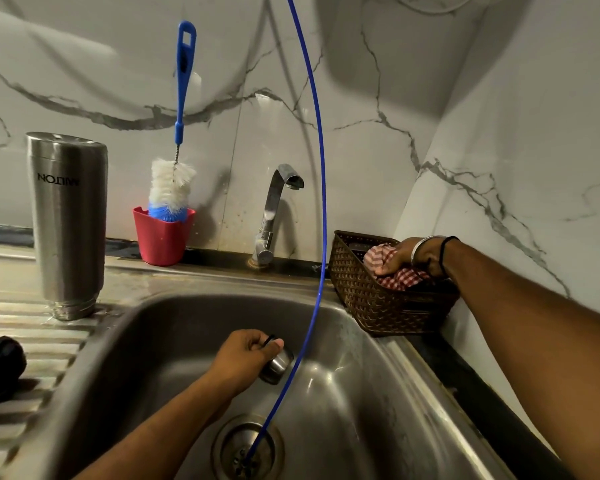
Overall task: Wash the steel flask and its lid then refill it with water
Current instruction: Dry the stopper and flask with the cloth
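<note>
- Steel flask (68, 223) stands upside down on the drainboard at the sink's (378, 393) left rim, mouth down, apart from both hands.
- Left hand (246, 355) is over the basin's middle — fingers curled round the steel lid (277, 367), thumb across its top.
- Right hand (407, 256) reaches into the brown basket (371, 303) at the sink's right back corner — fingers pressed together, gripping a checked cloth (400, 277).
- Bottle brush (174, 181) stands in a red cup (161, 239) by the back wall, left of the tap (274, 216).
- A blue tube (321, 161) runs down into the drain (246, 448).

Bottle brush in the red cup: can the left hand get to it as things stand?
Probably not yet. The path over the sink to the bottle brush looks open, but the left hand is gripping the lid and would have to put it down first.
</note>
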`<state>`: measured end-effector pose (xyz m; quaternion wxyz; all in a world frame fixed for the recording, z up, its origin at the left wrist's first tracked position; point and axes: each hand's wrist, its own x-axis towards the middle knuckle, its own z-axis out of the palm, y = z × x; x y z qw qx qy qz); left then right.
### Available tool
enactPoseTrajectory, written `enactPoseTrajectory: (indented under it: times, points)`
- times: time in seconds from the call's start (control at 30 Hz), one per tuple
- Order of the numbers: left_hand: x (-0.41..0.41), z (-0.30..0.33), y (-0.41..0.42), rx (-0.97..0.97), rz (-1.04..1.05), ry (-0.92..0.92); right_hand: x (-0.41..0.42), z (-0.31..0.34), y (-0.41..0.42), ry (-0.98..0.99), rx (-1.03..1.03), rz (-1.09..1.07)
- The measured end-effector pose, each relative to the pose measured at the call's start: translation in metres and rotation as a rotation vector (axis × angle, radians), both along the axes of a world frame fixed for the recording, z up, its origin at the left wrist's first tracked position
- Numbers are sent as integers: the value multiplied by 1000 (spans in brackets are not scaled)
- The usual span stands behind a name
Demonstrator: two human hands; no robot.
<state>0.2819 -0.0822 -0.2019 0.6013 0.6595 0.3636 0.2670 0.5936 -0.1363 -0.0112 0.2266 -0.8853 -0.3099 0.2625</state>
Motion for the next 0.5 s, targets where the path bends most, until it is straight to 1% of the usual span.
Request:
enactPoseTrajectory:
  times: [0.07, 0.13, 0.2, 0.33, 0.4, 0.47, 0.5]
  points:
    - [1, 0, 0, -10, 8, -6, -6, 4, -1, 34, 34, -35]
    - [0, 0, 1, -19, 20, -14, -10, 7, -1, 27, 113, -94]
    - [0, 1, 2, -19, 36, -31, -8, 9, -1, 31, 258, -172]
    - [-2, 5, 2, -15, 77, -93, 8, 9, 1, 180, 601, -313]
    - [-3, 8, 2, -5, 105, -130, 0, 16, -3, 209, 744, -364]
    - [-6, 12, 0, 9, 134, -167, -15, 28, -8, 222, 887, -379]
    - [-7, 15, -1, 11, 145, -189, -22, 35, -10, 261, 947, -359]
